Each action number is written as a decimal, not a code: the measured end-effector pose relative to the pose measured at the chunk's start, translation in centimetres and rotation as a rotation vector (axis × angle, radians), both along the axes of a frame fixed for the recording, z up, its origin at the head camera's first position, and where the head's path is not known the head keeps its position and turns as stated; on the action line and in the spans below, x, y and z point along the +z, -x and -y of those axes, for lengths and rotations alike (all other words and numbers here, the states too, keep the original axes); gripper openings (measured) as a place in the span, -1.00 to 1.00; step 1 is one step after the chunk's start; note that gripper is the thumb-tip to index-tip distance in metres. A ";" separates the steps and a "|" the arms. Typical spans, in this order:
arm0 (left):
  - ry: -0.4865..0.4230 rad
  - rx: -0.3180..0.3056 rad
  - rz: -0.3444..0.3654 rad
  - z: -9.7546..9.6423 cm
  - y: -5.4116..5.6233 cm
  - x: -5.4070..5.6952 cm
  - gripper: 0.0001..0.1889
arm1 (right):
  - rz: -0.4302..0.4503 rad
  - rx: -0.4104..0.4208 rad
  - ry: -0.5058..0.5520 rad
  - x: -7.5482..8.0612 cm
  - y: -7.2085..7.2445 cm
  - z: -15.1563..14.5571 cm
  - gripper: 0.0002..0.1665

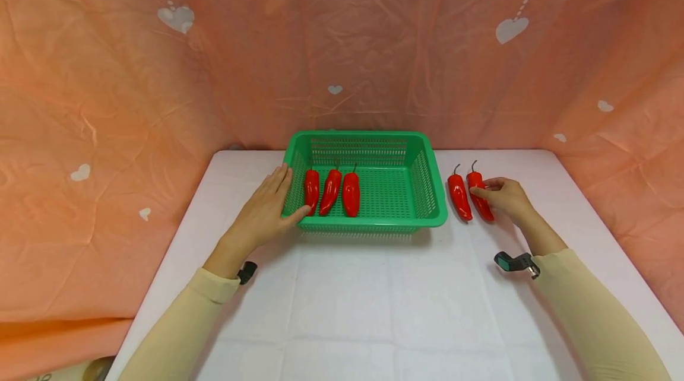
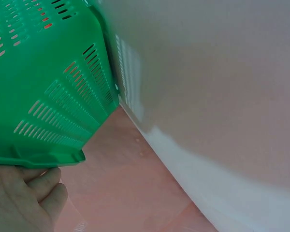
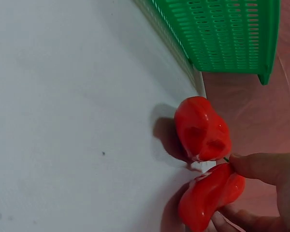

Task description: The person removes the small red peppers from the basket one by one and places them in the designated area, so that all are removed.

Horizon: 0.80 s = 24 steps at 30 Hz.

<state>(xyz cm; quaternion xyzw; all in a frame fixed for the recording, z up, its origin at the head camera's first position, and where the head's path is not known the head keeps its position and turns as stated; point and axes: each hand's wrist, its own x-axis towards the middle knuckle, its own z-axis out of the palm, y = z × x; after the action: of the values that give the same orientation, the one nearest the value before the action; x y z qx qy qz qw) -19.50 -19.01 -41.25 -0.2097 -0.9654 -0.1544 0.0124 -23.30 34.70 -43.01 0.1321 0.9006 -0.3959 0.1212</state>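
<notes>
A green plastic basket (image 1: 374, 221) stands at the back of the white table, with three red chili peppers (image 1: 351, 194) lying side by side in its left half. My left hand (image 1: 263, 209) rests on the basket's left rim, fingers straight along it and thumb at the front corner. To the right of the basket lie two more red peppers. The nearer one to the basket (image 1: 459, 197) is untouched. My right hand (image 1: 504, 197) pinches the outer pepper (image 3: 210, 195) between thumb and fingers; in the right wrist view its tip points toward the camera.
White cloth (image 1: 342, 310) covers the table. An orange curtain (image 1: 374, 60) with pale hearts hangs directly behind the basket and along both sides. Each wrist wears a small dark camera mount (image 1: 515, 262).
</notes>
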 end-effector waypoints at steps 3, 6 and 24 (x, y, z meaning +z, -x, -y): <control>-0.001 -0.001 0.002 0.0 0.0 0.0 0.09 | -0.004 -0.001 -0.010 -0.1 0.1 0.0 -0.13; 0.000 0.000 0.002 0.0 0.1 -0.1 0.10 | -0.005 0.000 -0.022 -0.2 0.1 0.0 -0.14; 0.014 0.000 -0.002 0.1 0.1 -0.2 0.10 | 0.007 0.015 -0.042 -0.2 0.1 0.1 -0.13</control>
<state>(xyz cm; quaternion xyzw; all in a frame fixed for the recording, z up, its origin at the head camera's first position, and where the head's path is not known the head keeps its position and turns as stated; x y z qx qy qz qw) -19.63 -19.10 -41.45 -0.2097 -0.9665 -0.1475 0.0121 -23.37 34.57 -43.22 0.1295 0.9093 -0.3754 0.1246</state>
